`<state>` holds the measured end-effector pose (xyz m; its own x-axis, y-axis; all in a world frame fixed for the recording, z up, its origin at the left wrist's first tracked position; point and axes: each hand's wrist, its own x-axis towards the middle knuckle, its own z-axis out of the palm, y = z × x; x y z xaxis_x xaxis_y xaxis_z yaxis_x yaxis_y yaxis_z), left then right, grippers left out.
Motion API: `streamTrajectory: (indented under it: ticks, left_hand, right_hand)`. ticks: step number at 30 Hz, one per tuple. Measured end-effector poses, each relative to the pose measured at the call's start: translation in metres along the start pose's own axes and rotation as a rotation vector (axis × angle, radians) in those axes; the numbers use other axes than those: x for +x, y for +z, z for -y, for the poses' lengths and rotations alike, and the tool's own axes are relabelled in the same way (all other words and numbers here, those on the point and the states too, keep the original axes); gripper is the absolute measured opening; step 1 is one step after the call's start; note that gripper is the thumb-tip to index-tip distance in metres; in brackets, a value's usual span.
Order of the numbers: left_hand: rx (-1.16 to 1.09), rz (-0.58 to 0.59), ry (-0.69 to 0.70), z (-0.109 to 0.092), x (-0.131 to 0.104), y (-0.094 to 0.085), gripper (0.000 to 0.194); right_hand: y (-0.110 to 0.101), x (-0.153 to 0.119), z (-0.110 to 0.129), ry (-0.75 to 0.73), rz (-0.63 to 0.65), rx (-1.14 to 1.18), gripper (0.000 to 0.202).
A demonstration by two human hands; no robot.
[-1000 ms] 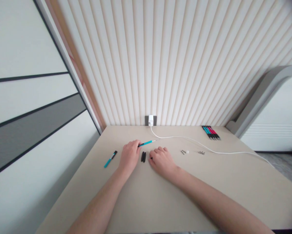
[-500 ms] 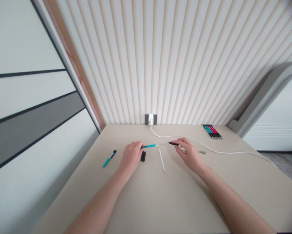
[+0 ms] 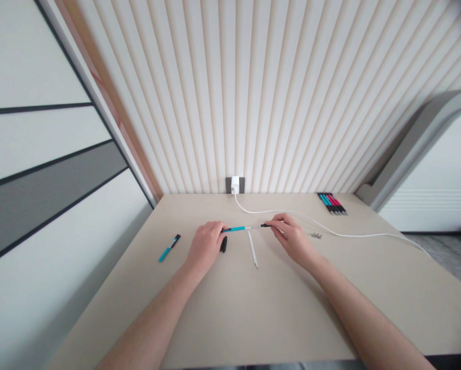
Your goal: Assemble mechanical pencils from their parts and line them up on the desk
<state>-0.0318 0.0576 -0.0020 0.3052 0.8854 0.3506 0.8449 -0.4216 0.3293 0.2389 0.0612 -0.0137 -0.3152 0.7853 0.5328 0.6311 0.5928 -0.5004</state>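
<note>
My left hand is closed on the dark end of a blue pen barrel, whose thin refill sticks out to the right. In my right hand, thumb and fingers pinch a black grip piece, which meets the tip end of the refill. Beside my left fingers lie black grip pieces, partly hidden by the hand. A thin white refill rests on the table between the hands. Small metal tips lie to the right of my right hand.
A blue-and-black pen barrel lies at the left. Several blue and red pens sit in a row at the back right. A white cable runs from the wall charger across the table.
My right hand has moved slightly left, bringing the black grip piece onto the end of the refill. The gap between them has closed. The view has shifted slightly.
</note>
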Motion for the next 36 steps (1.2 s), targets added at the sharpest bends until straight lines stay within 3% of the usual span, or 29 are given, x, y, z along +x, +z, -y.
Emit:
streamTrajectory:
  ticks: [11, 25, 36]
  left_hand:
    - [0.022, 0.005, 0.048, -0.0011, -0.0005, 0.0009, 0.008]
    - [0.017, -0.022, 0.029, -0.0006, 0.0001, -0.0008, 0.007]
    - [0.006, -0.067, 0.038, 0.0024, 0.0000, 0.0012, 0.007]
  right_hand:
    - [0.0008, -0.0020, 0.0065, -0.009, 0.067, 0.037, 0.029]
    - [0.0024, -0.0015, -0.0027, -0.013, 0.016, 0.005, 0.028]
    - [-0.0030, 0.0017, 0.0037, 0.015, -0.024, 0.014, 0.026]
